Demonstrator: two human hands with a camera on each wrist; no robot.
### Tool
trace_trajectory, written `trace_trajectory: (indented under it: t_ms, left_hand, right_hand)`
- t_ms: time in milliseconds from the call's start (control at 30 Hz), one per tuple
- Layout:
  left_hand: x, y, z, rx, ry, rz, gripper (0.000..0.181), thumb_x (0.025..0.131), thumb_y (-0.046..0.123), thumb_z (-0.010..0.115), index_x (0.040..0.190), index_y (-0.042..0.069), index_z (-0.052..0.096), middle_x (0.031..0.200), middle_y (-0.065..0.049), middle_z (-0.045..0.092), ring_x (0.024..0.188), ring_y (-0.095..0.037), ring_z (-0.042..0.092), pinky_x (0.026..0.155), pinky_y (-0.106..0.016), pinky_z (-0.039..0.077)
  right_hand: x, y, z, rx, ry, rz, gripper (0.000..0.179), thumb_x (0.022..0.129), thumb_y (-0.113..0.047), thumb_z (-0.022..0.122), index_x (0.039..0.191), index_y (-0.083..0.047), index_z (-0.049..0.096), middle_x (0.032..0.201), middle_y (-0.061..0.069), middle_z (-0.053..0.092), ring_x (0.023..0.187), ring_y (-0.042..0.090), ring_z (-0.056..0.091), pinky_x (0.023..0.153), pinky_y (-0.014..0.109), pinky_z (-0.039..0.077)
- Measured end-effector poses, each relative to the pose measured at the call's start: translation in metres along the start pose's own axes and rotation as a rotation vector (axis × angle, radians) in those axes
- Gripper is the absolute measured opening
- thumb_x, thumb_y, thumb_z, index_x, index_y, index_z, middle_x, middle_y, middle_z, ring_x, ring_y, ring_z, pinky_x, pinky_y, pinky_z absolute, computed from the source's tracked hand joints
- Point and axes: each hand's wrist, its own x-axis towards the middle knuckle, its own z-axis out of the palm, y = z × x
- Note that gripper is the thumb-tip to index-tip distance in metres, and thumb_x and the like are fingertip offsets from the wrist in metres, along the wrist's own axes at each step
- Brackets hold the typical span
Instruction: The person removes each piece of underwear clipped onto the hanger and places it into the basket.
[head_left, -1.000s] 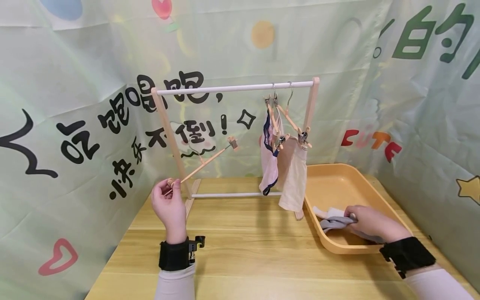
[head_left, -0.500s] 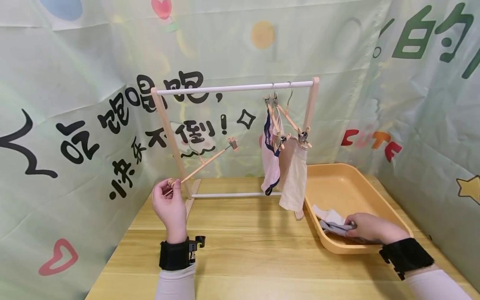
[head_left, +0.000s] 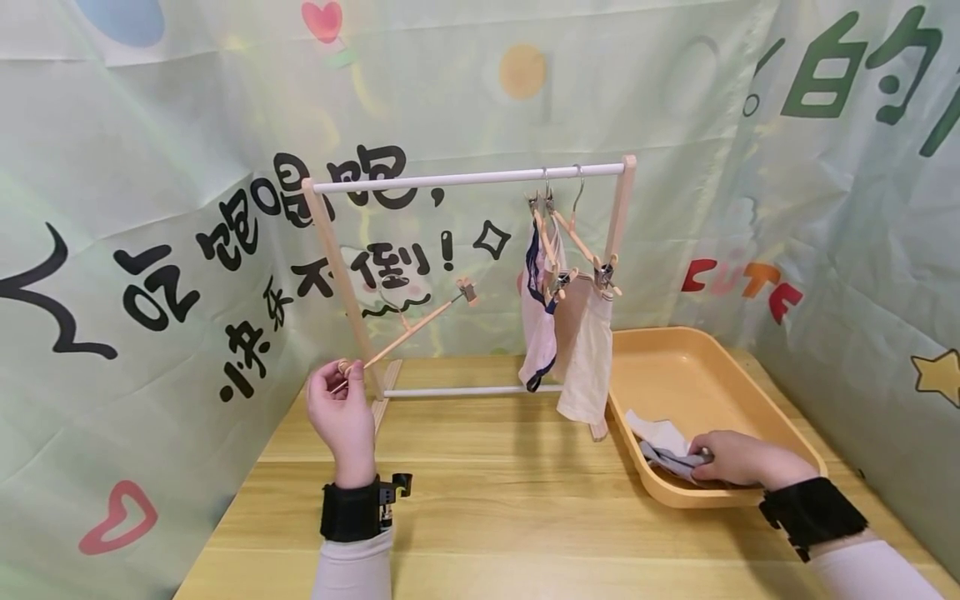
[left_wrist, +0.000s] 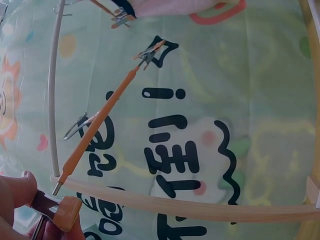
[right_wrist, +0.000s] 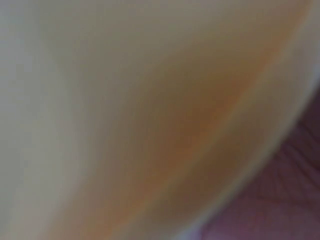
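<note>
My left hand [head_left: 343, 425] pinches one end of a wooden clip hanger [head_left: 422, 320], near the metal clip there. The hanger slants up to the right, its far clip [head_left: 467, 292] gripping nothing. The left wrist view shows thumb and fingers at the near clip [left_wrist: 66, 212], with the hook off to the side of the rod. Inside the orange tray [head_left: 675, 367], my right hand [head_left: 738, 458] holds a grey cloth [head_left: 670, 461] between thumb and fingers. A whitish cloth [head_left: 660, 433] lies beside it. The right wrist view is a blur of the tray, with some palm at the edge.
A small clothes rack [head_left: 472, 177] stands on the wooden table [head_left: 487, 500]. At its right end hang a pink garment with navy trim [head_left: 536, 346] and a cream garment [head_left: 587, 375], both clipped to hangers. Printed fabric walls [head_left: 150, 125] enclose the table.
My right hand has moved slightly down in the tray with the grey cloth. More of the whitish cloth shows. My left hand and the hanger have stayed nearly still.
</note>
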Motion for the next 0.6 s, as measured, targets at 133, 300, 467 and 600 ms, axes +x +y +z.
trace_trajectory:
  t_ms: [133, 300, 467, 600]
  left_hand:
    - [0.003, -0.014, 0.001, -0.012, 0.001, -0.004, 0.03, 0.087, 0.007, 0.065, 0.105, -0.016, 0.057, 0.091, -0.006, 0.054, 0.078, -0.017, 0.055, 0.065, -0.013, 0.047]
    - [0.007, -0.036, 0.002, -0.023, -0.002, -0.007, 0.034, 0.087, 0.016, 0.068, 0.106, -0.011, 0.059, 0.092, -0.002, 0.054, 0.078, -0.014, 0.056, 0.066, -0.012, 0.047]
    - [0.007, -0.039, 0.001, -0.029, -0.008, -0.009, 0.039, 0.087, 0.023, 0.068, 0.105, -0.009, 0.059, 0.091, 0.0, 0.055, 0.079, -0.014, 0.057, 0.066, -0.013, 0.048]
    - [0.006, -0.037, 0.001, -0.026, -0.007, -0.014, 0.039, 0.087, 0.023, 0.068, 0.106, -0.009, 0.058, 0.091, 0.0, 0.055, 0.079, -0.014, 0.057, 0.066, -0.012, 0.047]
  right_hand:
    - [0.0, 0.0, 0.0, 0.002, 0.009, -0.004, 0.022, 0.077, -0.026, 0.074, 0.09, -0.011, 0.063, 0.082, 0.001, 0.059, 0.073, 0.017, 0.049, 0.068, 0.041, 0.045]
    - [-0.001, -0.004, -0.005, -0.019, 0.029, 0.015, 0.029, 0.078, -0.031, 0.074, 0.095, -0.01, 0.064, 0.09, 0.006, 0.064, 0.079, 0.02, 0.054, 0.072, 0.045, 0.048]
    - [-0.003, -0.013, -0.01, -0.034, 0.069, 0.021, 0.036, 0.08, -0.034, 0.073, 0.101, -0.007, 0.064, 0.1, 0.015, 0.065, 0.087, 0.027, 0.058, 0.077, 0.05, 0.051]
    - [-0.004, -0.022, -0.013, -0.069, 0.137, -0.013, 0.034, 0.082, -0.031, 0.071, 0.103, -0.005, 0.064, 0.101, 0.016, 0.065, 0.09, 0.031, 0.059, 0.078, 0.052, 0.052]
